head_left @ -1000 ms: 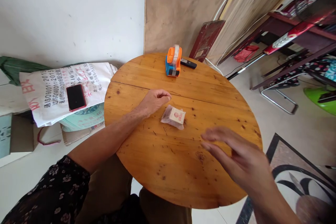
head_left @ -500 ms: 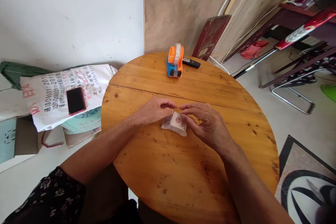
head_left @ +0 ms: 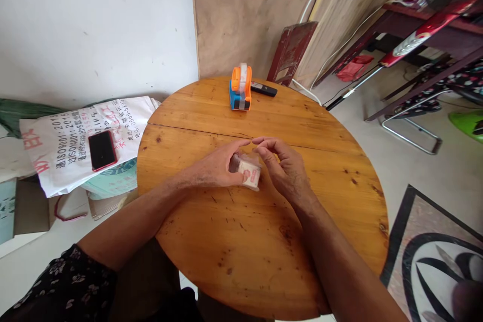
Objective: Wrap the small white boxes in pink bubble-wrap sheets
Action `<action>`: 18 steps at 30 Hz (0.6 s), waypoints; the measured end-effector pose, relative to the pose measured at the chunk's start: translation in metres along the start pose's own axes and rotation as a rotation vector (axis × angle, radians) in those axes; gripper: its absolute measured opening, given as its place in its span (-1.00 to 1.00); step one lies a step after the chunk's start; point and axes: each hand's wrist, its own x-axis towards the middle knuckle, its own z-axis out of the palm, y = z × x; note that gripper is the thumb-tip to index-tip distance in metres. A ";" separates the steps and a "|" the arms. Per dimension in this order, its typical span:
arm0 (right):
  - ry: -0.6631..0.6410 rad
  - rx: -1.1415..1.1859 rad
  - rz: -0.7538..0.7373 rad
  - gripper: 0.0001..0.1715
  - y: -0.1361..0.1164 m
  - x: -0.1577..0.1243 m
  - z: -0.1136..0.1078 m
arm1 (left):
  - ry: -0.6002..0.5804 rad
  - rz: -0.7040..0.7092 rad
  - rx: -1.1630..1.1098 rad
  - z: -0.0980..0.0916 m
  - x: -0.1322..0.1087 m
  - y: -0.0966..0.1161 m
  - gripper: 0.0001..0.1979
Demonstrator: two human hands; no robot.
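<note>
A small white block with red print, in a clear plastic wrapper (head_left: 250, 173), is at the middle of the round wooden table. My left hand (head_left: 222, 166) grips it from the left, thumb on the near side and fingers round the far side. Just to the right, my right hand (head_left: 281, 163) has its thumb and index finger pinched together near the wrapper's far edge. Whether a bit of plastic is between those fingertips is too small to tell.
On the table's far side stand an orange and blue tape dispenser (head_left: 240, 88) and a black remote-like object (head_left: 263, 89). Left of the table, a red-edged phone (head_left: 102, 150) lies on a white printed sack (head_left: 45, 146). A dark red wooden chair back (head_left: 290, 50) rises behind.
My left hand has come round the block, its thumb now on the near side, and the block has turned. My right fingers have drawn into a pinch. The view has shifted slightly right.
</note>
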 end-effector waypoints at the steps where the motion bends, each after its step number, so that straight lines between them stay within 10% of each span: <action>1: 0.025 0.029 0.014 -0.83 -0.001 0.000 -0.001 | -0.017 0.012 -0.050 0.001 0.000 -0.002 -0.17; 11: 0.138 0.367 0.201 -0.84 0.017 0.007 -0.005 | -0.166 -0.008 -0.368 0.003 0.003 -0.004 0.05; 18: 0.199 0.568 0.391 -0.81 0.040 0.014 0.000 | -0.184 -0.051 -0.414 -0.002 0.003 0.003 -0.18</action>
